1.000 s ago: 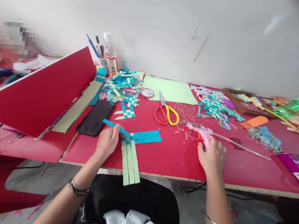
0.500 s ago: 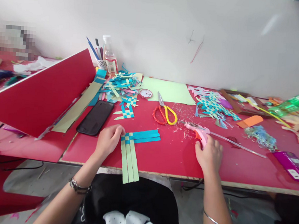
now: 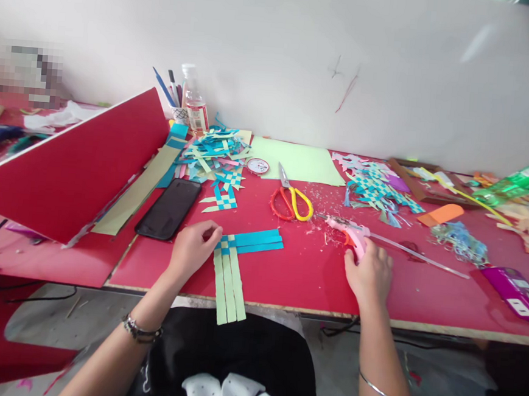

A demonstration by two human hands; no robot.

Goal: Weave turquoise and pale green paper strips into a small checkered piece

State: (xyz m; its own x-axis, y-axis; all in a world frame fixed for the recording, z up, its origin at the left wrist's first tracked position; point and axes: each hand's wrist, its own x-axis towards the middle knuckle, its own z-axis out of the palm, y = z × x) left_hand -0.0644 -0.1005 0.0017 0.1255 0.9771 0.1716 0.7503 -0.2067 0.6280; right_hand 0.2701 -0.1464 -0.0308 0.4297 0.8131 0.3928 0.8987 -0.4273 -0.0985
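Note:
My left hand point(image 3: 195, 245) is closed in a pinch at the top left corner of a woven paper piece point(image 3: 228, 244). Blue strips run from its checkered corner to the right, and pale green strips hang down past the table's front edge. On the right, my right hand point(image 3: 369, 273) has its fingers around the handle of a pink glue gun point(image 3: 351, 230) lying on the red table. The gun's nozzle points left, and a long clear glue stick point(image 3: 418, 256) trails out of its back. Scissors point(image 3: 291, 194) with one red and one yellow handle lie between the hands, farther back.
A black phone point(image 3: 168, 209) lies beside my left hand, near an upright red board point(image 3: 79, 165). Behind are paper strip scraps point(image 3: 217, 148), a bottle point(image 3: 195, 104) and a green sheet point(image 3: 299, 160). At right are woven pieces point(image 3: 378, 185), a green bottle point(image 3: 522, 181) and a purple box point(image 3: 516, 293).
My left hand's fingers have shifted very slightly at the paper's corner. The glue gun and my right hand stay in place.

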